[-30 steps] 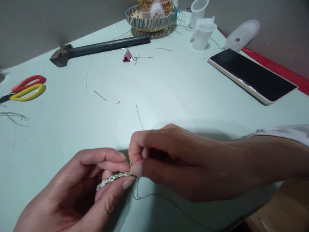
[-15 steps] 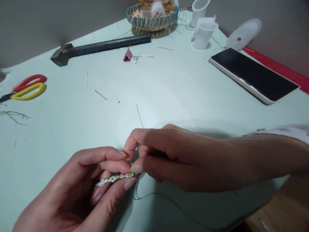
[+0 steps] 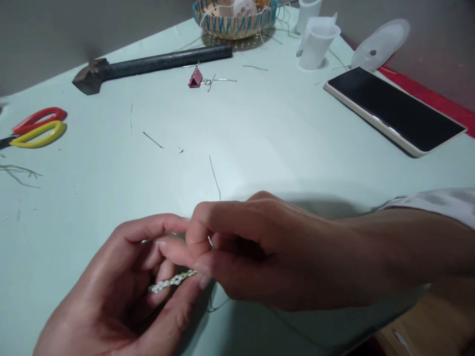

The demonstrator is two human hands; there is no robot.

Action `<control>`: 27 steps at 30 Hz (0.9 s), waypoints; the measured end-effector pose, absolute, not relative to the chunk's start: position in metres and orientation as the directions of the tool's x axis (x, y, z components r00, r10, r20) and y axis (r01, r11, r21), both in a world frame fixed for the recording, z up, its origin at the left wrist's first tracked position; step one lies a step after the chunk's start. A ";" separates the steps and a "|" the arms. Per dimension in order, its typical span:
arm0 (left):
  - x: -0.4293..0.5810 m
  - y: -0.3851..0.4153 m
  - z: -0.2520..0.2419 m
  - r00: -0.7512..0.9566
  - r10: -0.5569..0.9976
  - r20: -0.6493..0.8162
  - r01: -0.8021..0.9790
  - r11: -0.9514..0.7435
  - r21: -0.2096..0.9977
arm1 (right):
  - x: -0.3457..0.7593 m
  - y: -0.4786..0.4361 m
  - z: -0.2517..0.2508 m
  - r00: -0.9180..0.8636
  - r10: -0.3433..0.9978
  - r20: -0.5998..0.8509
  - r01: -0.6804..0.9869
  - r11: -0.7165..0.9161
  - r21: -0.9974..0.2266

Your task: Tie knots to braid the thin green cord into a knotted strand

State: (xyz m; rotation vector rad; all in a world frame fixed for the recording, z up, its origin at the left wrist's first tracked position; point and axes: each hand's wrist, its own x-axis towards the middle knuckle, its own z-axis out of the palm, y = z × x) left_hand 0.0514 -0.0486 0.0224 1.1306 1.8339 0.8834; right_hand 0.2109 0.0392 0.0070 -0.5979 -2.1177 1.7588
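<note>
At the near side, above the worktop (image 3: 274,118), fingers of the left hand (image 3: 111,291) hold a green-and-white braided band (image 3: 174,280) — presumably to steady it — while the right hand (image 3: 285,257) pinches narrowly at its right end, exact grip hidden.

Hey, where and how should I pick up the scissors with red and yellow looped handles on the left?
Best taken by the rounded red handle and yellow handle together, probably coming from the right. The scissors lie with both loops toward the right and close together, while the dark blade end points left, out of the picture.
</note>
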 end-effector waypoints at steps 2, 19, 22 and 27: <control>0.054 -0.048 0.026 -0.269 0.921 -0.280 0.344 0.363 0.866 | 0.211 0.038 0.006 -0.853 0.522 -0.001 0.100 0.162 -0.982; 0.060 -0.047 0.026 -0.332 0.853 -0.403 0.299 0.500 0.813 | 0.213 0.037 0.014 -0.834 0.551 -0.016 0.131 0.169 -0.977; 0.057 -0.050 0.024 -0.323 0.842 -0.431 0.302 0.524 0.797 | 0.213 0.040 0.013 -0.848 0.529 -0.007 0.111 0.164 -0.980; 0.044 -0.055 0.016 -0.297 0.867 -0.400 0.259 0.476 0.840 | 0.211 0.042 0.011 -0.827 0.561 0.029 0.067 0.150 -0.986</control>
